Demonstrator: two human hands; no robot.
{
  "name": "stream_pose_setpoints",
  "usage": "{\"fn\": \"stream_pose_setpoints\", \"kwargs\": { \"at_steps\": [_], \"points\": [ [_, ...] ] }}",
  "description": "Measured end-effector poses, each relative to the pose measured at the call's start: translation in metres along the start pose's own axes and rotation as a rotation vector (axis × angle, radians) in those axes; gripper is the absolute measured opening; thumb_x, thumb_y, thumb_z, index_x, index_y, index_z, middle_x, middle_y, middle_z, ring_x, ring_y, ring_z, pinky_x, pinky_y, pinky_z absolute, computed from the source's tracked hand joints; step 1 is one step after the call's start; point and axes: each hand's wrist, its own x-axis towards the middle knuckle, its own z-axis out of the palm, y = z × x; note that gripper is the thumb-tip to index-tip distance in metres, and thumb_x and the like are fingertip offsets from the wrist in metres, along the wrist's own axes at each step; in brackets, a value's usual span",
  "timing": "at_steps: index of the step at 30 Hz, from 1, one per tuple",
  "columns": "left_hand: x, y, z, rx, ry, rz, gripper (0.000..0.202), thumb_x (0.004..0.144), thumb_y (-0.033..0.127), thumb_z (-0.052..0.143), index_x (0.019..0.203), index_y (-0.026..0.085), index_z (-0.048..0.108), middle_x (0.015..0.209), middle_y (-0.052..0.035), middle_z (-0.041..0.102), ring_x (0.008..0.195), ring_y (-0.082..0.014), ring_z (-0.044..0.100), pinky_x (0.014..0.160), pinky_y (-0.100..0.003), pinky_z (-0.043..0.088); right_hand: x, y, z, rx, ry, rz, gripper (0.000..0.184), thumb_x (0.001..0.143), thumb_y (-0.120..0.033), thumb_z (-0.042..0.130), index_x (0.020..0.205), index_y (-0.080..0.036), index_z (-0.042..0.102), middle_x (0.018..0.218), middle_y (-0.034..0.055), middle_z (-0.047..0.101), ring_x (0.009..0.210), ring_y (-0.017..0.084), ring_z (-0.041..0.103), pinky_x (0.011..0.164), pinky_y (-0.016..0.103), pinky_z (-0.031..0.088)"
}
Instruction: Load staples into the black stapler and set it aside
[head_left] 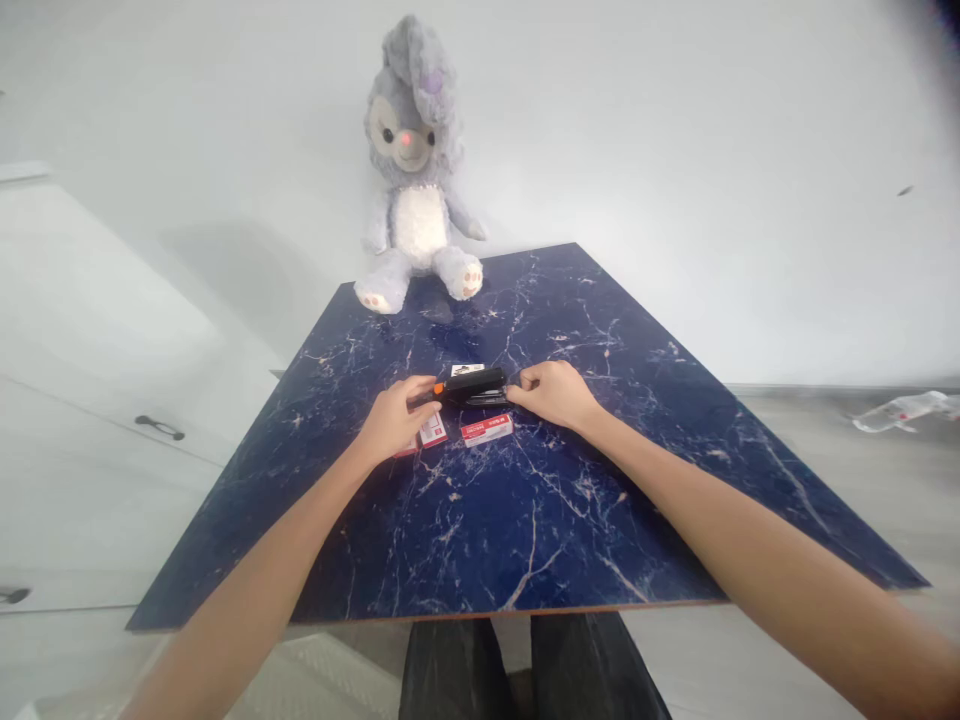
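A black stapler (472,384) with an orange part at its left end lies across the middle of the table, its upper arm slightly raised from the base at the right. My left hand (397,412) grips the stapler's orange end between thumb and fingers. With curled fingers, my right hand (551,390) pinches at the stapler's right end, near the base; whether a small piece is between the fingertips is hidden. Just in front of the stapler rests a red and white small box (487,431). A red and white packet (433,431) is partly covered by my left hand.
Behind the stapler lies a white card or box (466,369), partly hidden. A grey plush rabbit (418,215) sits at the back left of the dark blue marbled table (525,540). White cabinets stand left, and a clear plastic item (904,410) lies at the right.
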Motion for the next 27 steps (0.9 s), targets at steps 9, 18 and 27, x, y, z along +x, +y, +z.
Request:
{"fn": "stream_pose_setpoints", "kwargs": {
  "at_steps": [9,18,27],
  "points": [
    [0.001,0.004,0.001,0.022,0.006,-0.031,0.054,0.086,0.036,0.069,0.137,0.023,0.058,0.129,-0.0094,0.07,0.114,-0.0273,0.068,0.102,-0.045,0.053,0.003,-0.003,-0.001,-0.097,-0.019,0.016,0.036,0.08,-0.041,0.058,0.052,-0.021,0.049,0.055,-0.0024,0.054,0.056,0.012,0.046,0.057,0.026,0.032],
    [-0.013,0.028,0.008,0.22,-0.078,0.205,0.054,0.089,0.034,0.067,0.141,0.025,0.055,0.118,-0.0084,0.072,0.117,-0.0284,0.06,0.102,-0.049,0.048,0.003,0.002,-0.01,-0.235,-0.138,-0.132,0.042,0.094,-0.039,0.047,0.061,-0.021,0.065,0.063,0.0023,0.065,0.061,0.016,0.058,0.059,0.029,0.034],
    [-0.014,0.026,0.002,0.263,-0.091,0.298,0.04,0.094,0.028,0.057,0.134,0.027,0.062,0.131,-0.0091,0.064,0.127,-0.0281,0.054,0.107,-0.049,0.044,0.004,0.007,-0.012,-0.169,-0.18,-0.257,0.037,0.097,-0.024,0.043,0.121,-0.026,0.071,0.11,0.0028,0.077,0.096,0.02,0.071,0.086,0.028,0.047]
  ]
}}
